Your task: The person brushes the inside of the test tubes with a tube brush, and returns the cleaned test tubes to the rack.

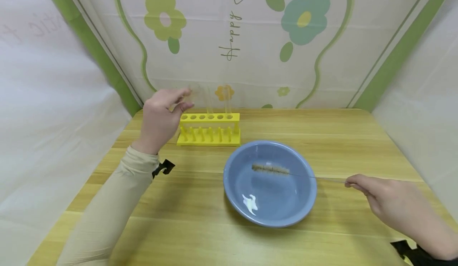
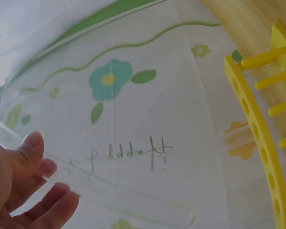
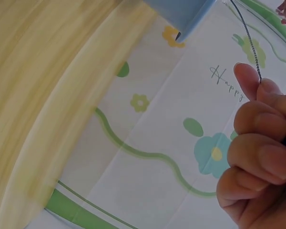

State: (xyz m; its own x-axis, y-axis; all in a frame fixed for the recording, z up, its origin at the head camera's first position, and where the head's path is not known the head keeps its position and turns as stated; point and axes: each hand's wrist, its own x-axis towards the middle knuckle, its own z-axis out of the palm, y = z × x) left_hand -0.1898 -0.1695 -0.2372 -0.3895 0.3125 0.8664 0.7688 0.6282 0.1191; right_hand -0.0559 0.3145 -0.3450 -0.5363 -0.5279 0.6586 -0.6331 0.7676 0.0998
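Left hand (image 1: 161, 113) pinches a clear test tube (image 2: 133, 200) near the yellow rack (image 1: 209, 142), and the right hand (image 1: 386, 196) pinches a wire-stemmed brush (image 1: 270, 169) over the blue basin (image 1: 282, 202). Gentle pressure and a brush aligned with the tube should work best. The left wrist view shows the tube's rounded end, unclear from the head, which alone shows the brush's bristled end.
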